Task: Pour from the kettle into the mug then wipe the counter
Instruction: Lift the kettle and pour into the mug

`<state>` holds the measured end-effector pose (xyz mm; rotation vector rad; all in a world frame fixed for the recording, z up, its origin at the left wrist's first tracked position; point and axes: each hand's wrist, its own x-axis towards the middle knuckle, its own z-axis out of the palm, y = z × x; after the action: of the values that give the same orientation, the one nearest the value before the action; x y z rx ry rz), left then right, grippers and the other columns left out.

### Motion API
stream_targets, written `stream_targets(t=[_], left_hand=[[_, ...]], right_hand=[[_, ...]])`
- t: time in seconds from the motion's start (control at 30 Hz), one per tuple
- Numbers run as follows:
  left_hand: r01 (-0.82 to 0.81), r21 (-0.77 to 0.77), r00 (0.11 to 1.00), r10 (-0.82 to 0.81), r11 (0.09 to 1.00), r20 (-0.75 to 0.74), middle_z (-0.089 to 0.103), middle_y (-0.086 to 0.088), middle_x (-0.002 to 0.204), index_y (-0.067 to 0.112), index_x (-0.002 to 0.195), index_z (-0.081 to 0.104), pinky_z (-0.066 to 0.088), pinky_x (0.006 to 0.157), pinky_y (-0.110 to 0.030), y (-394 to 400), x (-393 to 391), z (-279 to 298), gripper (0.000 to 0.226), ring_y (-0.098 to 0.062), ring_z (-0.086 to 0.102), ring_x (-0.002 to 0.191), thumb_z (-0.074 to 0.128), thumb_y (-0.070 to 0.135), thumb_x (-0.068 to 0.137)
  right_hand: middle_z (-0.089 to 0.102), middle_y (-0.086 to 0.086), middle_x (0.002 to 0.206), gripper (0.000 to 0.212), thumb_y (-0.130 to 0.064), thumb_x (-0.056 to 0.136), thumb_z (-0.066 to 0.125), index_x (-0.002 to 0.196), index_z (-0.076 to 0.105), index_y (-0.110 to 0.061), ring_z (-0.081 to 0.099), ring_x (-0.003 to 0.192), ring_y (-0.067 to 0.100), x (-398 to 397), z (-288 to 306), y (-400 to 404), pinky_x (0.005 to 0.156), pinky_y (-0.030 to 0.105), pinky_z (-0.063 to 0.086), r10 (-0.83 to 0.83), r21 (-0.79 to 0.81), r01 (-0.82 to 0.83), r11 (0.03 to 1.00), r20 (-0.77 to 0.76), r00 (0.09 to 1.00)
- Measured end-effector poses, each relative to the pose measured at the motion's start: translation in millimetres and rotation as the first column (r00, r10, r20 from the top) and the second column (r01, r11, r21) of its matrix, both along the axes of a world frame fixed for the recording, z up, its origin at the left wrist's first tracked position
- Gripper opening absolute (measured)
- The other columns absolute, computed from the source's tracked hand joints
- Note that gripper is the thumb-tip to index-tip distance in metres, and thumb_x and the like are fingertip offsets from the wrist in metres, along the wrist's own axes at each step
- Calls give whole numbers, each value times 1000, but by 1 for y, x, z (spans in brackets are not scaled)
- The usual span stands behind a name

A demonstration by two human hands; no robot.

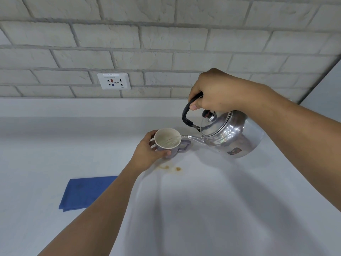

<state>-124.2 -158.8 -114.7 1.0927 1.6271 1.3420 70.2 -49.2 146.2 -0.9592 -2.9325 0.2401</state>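
A shiny steel kettle [231, 134] with a black handle hangs tilted to the left above the white counter [203, 200]. My right hand [214, 91] grips its handle from above. Its spout rests at the rim of a pale purple mug [168, 143], and a thin stream of water runs into the mug's white inside. My left hand [147, 152] wraps around the mug's left side and holds it on the counter. Small brown stains [170, 168] lie on the counter just in front of the mug. A folded blue cloth [84, 193] lies at the left, partly behind my left forearm.
A white brick wall runs along the back of the counter, with a wall socket [114, 81] set in it left of the kettle. A pale side wall [328, 89] closes the counter at the far right.
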Motion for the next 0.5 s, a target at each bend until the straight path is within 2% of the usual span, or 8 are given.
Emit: stream_targets(t=[0.2,0.33,0.5], left_hand=[[2,0,1000,-2,1000,-3,66,17,127,34,134,56,55,86,-17,0,1,0,87,-4,64,118,98,26,59],[2,-5,1000,-2,1000,-7,65,16,128,33,135,55,56,84,-17,0,1,1,86,-6,63,119,98,22,61],[4,-14,1000,-4,1000,-3,65,19,127,35,135,55,55,84,-15,-1,1,2,88,-2,62,119,98,27,59]], right_hand=[[73,-1,81,16,-30,86,75,97,79,-19,65,74,15,-5,4,-3,69,29,55,2,5,-2,1000,20,1000],[74,-1,84,16,-29,86,75,98,79,-19,66,76,14,-8,5,-5,69,27,55,11,11,-11,1000,34,999],[75,2,86,17,-29,87,74,98,78,-17,67,79,19,-13,5,-6,73,33,57,34,16,-36,999,76,997]])
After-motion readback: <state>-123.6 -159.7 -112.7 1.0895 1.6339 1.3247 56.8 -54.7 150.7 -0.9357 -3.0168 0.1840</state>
